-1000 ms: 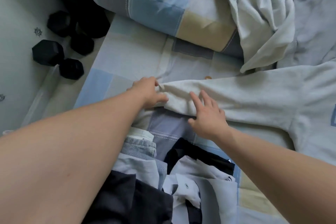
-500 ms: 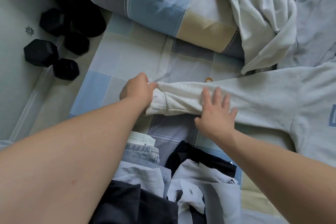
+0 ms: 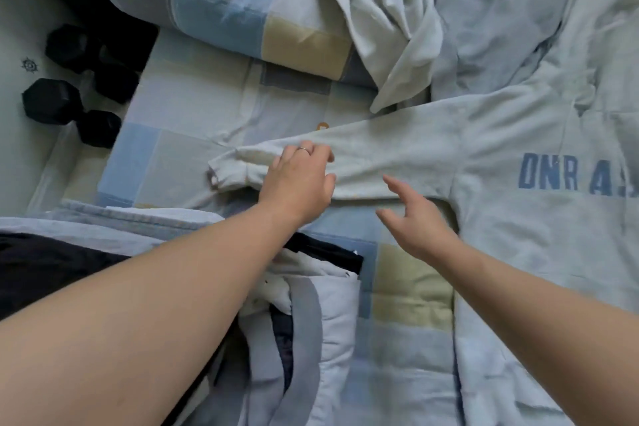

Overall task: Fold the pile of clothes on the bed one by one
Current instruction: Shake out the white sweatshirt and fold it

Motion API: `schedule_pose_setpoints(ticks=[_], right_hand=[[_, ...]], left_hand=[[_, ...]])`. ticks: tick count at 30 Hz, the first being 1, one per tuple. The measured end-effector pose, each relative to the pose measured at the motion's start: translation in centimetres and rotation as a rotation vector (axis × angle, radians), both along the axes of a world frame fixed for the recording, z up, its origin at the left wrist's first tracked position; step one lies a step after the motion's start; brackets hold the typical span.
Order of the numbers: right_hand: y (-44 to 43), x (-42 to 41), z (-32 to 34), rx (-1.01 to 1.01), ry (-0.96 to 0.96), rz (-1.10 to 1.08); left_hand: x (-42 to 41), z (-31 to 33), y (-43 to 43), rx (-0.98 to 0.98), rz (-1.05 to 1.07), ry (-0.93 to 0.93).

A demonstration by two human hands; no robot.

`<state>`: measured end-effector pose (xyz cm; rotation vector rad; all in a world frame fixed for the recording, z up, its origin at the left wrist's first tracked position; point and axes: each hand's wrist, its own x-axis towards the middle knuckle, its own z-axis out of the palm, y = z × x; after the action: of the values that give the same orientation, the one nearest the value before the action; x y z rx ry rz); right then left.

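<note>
- Patchwork bed sheet with a grey sweatshirt spread on it, its sleeve stretched out to the left
- left hand lies on the sleeve near the cuff, pressing down, not really gripping
- right hand is loose with fingers spread at the sleeve's lower edge, holding nothing
- clothes pile sits just below both hands
</note>
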<state>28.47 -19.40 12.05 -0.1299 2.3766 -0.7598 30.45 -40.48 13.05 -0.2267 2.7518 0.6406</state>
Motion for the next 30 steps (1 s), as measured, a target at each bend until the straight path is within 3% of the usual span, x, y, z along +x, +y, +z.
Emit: schedule_pose_setpoints(ticks=[3,7,10,13,16,20,25,30], right_hand=[[9.3,1.6,0.6,0.094,0.002,-0.064],[22.8,4.5,-1.7,0.305,0.027,-0.057],[31.0,7.6,-4.2,0.4,-0.063,-0.014],[35.8,11.8,-6.6,0.343,-0.221,0.156],[38.1,16.3,-8.1,0.284,-0.229,0.347],[39.6,19.3,-9.0,0.387,-0.034,0.498],[40.2,19.2,-10.0,0.436,0.225,0.35],[39.8,21.2,-8.9,0.232,0.306,0.356]], left_hand=[[2.5,0.0,8.6,0.053,-0.115,-0.097],[6.6,-1.5,19.7,0.172,-0.073,-0.357],[10.5,-3.5,27.5,0.307,0.138,-0.538],[15.1,-6.8,34.0,0.482,0.482,-0.644],[18.8,-9.2,38.2,0.421,0.695,-0.587],[21.2,-10.8,40.5,0.28,0.817,-0.418],[22.9,-11.6,40.7,0.34,0.882,-0.195],[25.6,-11.0,37.7,0.232,0.746,-0.15]])
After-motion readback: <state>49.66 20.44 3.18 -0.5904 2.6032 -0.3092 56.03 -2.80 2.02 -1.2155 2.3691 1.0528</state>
